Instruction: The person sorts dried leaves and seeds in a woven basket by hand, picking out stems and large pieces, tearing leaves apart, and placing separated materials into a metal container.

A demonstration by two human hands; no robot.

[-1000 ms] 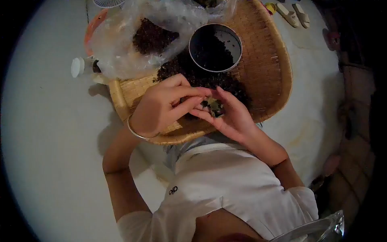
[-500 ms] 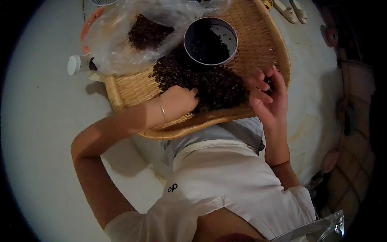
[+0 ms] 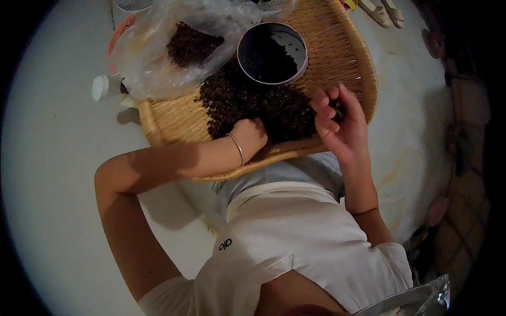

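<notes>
A heap of small dark dried pieces [image 3: 284, 113] lies in a shallow woven basket [image 3: 171, 118] at my lap. My left hand [image 3: 251, 134], with a thin bangle at its wrist, is closed at the near edge of the heap. Its fingertips are turned down out of sight. My right hand [image 3: 342, 124] hovers at the heap's right edge, palm turned inward, fingers curled towards the thumb. A dark patch shows between those fingers; I cannot make out what it is. Beyond the heap, a round tin [image 3: 304, 58] stands partly filled with dark bits.
A clear plastic bag [image 3: 142, 73] holding more dark pieces lies over the basket's far left side. Beside it is a white-capped jar [image 3: 100, 88]. An orange-red rim [image 3: 122, 31] and a white fan-like grille [image 3: 133, 4] show behind. Slippers [image 3: 377, 13] are on the floor.
My left hand has shifted right and slightly nearer me along the heap's edge, its fingers tucked further under. My right hand has moved slightly left, still curled. The view has shifted a little.
</notes>
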